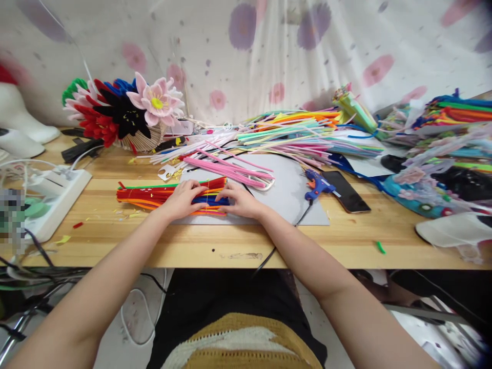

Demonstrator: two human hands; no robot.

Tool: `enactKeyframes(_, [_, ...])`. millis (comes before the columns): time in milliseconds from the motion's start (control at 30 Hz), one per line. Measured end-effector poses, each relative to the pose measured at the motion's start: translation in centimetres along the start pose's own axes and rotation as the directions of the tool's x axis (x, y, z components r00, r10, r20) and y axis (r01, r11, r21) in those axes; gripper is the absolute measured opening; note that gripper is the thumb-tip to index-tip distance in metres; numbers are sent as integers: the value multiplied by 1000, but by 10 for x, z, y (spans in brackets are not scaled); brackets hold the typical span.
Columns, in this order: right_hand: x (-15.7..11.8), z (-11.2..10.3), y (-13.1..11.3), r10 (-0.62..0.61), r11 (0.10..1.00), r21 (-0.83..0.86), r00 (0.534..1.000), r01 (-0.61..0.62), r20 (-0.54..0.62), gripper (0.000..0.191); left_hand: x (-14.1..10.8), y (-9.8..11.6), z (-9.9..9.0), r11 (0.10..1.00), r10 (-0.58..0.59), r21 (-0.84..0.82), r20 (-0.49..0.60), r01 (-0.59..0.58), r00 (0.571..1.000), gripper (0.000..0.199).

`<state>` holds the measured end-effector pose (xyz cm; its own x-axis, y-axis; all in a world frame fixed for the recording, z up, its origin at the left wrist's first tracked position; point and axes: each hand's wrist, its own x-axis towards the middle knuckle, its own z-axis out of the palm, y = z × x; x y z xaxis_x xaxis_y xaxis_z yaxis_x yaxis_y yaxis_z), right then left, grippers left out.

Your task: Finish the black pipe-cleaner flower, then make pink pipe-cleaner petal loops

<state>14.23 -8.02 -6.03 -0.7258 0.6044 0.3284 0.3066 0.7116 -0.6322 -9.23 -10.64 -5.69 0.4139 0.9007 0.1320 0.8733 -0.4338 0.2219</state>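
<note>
A bundle of pipe cleaners (142, 195), mostly red with orange, blue, yellow and green ones, lies lengthwise on the table, its right end on a grey board (292, 205). My left hand (183, 199) rests over the bundle's middle, fingers curled around it. At the right end, my right hand (243, 201) has its bent fingers on the tips of the stems. A thin yellowish band seems to cross the bundle between my hands. Just behind, pink pipe cleaners (230, 171) are piled on the board.
Right of the board lie a blue glue gun (318, 185) with its cord and a black phone (346, 191). Pipe-cleaner flowers (156, 102) stand at the back left. A white power strip (63, 197) sits at left. More colourful pipe cleaners (292, 130) spread along the back.
</note>
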Motion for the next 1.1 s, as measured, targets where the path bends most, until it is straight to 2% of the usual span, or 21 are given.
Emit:
enactKeyframes(100, [1,2,3,-8,1000,3,998,8,70,12,-1,1,1,1000,9,14,4,-9,1000,46])
enactKeyframes(200, [2,4,7,17,1000,23,999,-18,35,14,-2,2,2,1000,-9,16,0,9,1000,42])
enactKeyframes(400, [1,5,5,9,1000,-15,999,-10,-32,18,-8,7,3,998,14,60,-5,-14,1000,51])
enactKeyframes(500, [0,4,3,-15,999,-48,1000,14,-5,19,-9,7,3,998,23,67,-1,-23,1000,57])
enactKeyframes(633, [-1,3,2,15,997,-80,1000,-13,15,15,-8,7,2,998,7,55,-21,-6,1000,60])
enactKeyframes(700, [-1,3,2,40,993,-112,999,-37,30,25,-8,8,2,999,-3,50,-28,4,1000,60])
enactKeyframes(800, [0,4,2,64,988,-146,996,-55,58,40,-5,14,4,998,-44,41,-47,46,998,59])
enactKeyframes(967, [-2,3,6,21,998,-67,998,-16,67,34,1,29,10,972,-213,60,-168,226,963,50])
enactKeyframes(1100, [-3,-3,4,7,1000,-5,994,-7,105,29,2,30,9,973,-226,22,-122,230,967,57])
